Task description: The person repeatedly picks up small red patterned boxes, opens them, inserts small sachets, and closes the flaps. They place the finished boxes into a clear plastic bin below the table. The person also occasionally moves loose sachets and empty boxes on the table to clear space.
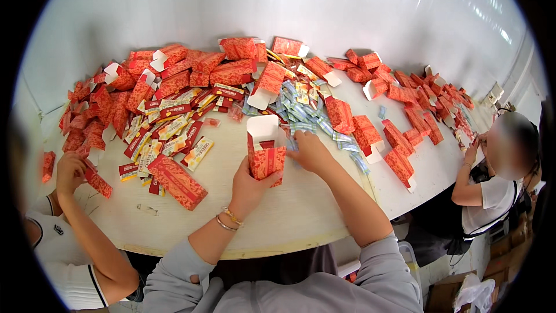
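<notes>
My left hand (251,184) grips a red patterned carton (267,162) upright, its white top flaps open toward me. Close by its right side is my right hand (310,152), fingers bent inward beside the pile of blue-and-white sachets (301,113); whether they hold anything is hidden. Left of the carton lie many yellow-and-white stick packets (198,153) mixed with dark red stick packets (139,142). A closed red carton (177,182) rests flat on the table to the left of my left wrist.
Red cartons (174,84) are heaped along the back of the pale table (289,214), with more cartons (399,145) spread to the right. At the left, a co-worker's hand (72,172) holds a red carton. Another person (486,197) sits at the far right. A white wall (260,6) rises behind.
</notes>
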`<state>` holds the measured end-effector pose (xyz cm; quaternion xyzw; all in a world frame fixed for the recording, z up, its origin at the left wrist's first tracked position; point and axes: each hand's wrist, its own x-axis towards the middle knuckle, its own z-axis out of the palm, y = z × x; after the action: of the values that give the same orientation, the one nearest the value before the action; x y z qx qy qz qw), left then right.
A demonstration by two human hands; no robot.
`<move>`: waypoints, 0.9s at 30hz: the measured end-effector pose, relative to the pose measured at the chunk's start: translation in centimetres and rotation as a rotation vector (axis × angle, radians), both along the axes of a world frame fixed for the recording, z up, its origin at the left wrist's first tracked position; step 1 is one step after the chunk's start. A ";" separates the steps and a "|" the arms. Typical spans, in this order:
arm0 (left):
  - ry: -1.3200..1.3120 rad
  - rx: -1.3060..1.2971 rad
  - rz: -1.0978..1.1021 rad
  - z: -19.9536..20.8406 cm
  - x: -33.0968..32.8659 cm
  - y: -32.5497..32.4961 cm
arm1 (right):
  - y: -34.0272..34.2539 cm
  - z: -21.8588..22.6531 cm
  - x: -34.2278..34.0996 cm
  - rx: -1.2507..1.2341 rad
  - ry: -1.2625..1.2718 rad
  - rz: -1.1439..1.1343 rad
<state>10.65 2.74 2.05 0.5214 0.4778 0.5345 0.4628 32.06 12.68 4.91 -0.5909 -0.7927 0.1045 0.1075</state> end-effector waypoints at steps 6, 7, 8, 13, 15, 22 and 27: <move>0.100 0.027 -0.027 0.5 -0.2 -0.5 | 3.2 -3.0 -1.0 -0.110 0.189 0.129; 0.115 0.039 -0.034 0.6 -0.2 -0.7 | 3.3 -2.6 -0.9 -0.092 0.232 0.144; 0.144 0.040 -0.044 0.6 -0.2 -0.7 | 2.9 -1.9 -0.6 -0.057 0.265 0.160; 0.161 0.066 -0.026 0.3 0.1 -0.9 | -1.1 6.6 3.0 0.124 0.734 0.017; 0.085 0.048 -0.058 0.2 0.3 -0.9 | -2.7 8.9 2.7 0.176 1.269 0.132; 0.116 -0.015 -0.101 0.3 0.2 -1.1 | -5.9 4.8 -3.5 0.334 1.093 0.355; 0.111 0.004 -0.085 0.4 0.1 -1.0 | -5.9 4.0 -3.0 0.295 0.971 0.326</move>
<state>10.76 1.76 2.45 0.5712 0.4789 0.4855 0.4569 29.10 6.73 8.91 -0.3221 -0.7397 0.2686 0.5263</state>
